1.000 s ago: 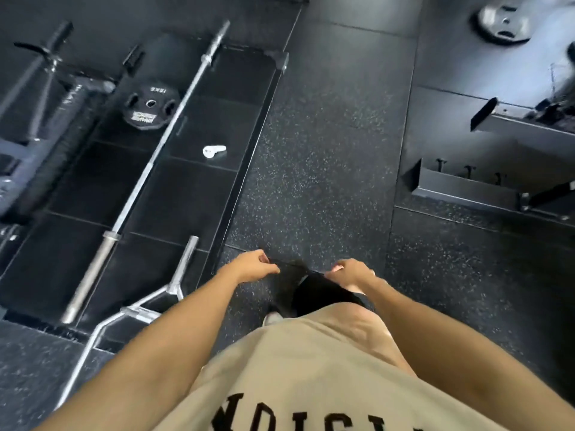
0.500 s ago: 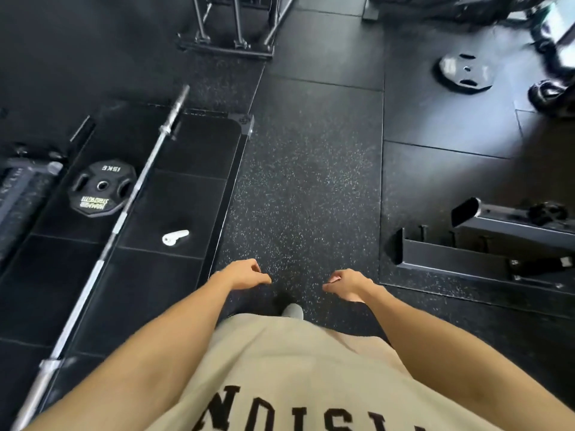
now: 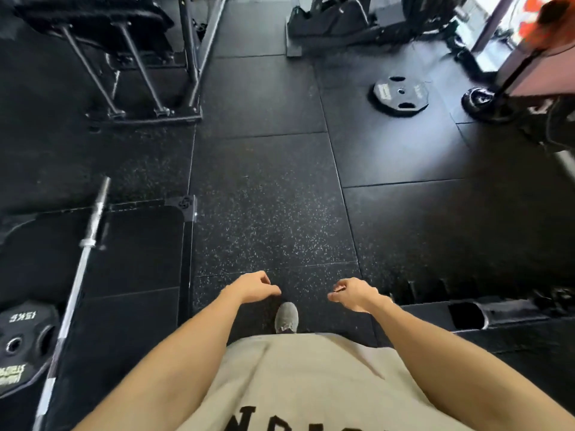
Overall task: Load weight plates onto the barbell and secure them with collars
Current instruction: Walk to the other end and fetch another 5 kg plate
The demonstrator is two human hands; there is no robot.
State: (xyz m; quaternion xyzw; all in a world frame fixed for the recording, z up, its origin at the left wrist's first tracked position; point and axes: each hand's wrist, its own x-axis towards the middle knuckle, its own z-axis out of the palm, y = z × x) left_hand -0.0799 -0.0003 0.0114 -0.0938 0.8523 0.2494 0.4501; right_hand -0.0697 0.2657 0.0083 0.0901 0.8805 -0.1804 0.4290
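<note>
My left hand (image 3: 252, 287) and right hand (image 3: 353, 293) hang loosely curled, empty; barbell (image 3: 81, 256) lies at lower left.

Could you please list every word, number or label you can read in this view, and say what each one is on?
"15KG", seen upside down: near plate beside the barbell.
Yellowish lettering lower on that plate: too blurred to read.
Labels on the far plate: too small to read.
Large black letters on the shirt: cut off by the frame, not readable as a word.
</note>
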